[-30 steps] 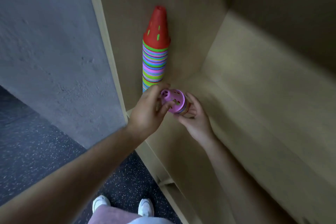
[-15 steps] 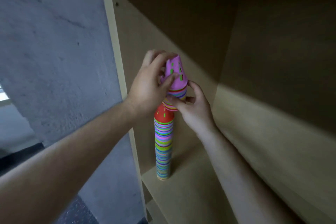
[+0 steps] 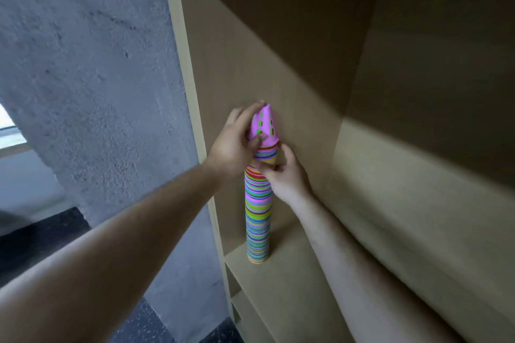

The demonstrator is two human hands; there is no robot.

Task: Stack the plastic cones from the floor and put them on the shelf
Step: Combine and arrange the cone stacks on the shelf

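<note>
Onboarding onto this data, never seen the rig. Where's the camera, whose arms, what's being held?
No robot here: a person wears one wide-angle camera on the head, looking forward and down, so both arms are their own. The left hand grips a pink cone with green slot marks, the top of a small bundle of nested cones. The right hand pinches that bundle's striped rims just below. The bundle sits on top of a tall stack of coloured cones, which stands upright on a wooden shelf board. A grey concrete wall is to the left.
</note>
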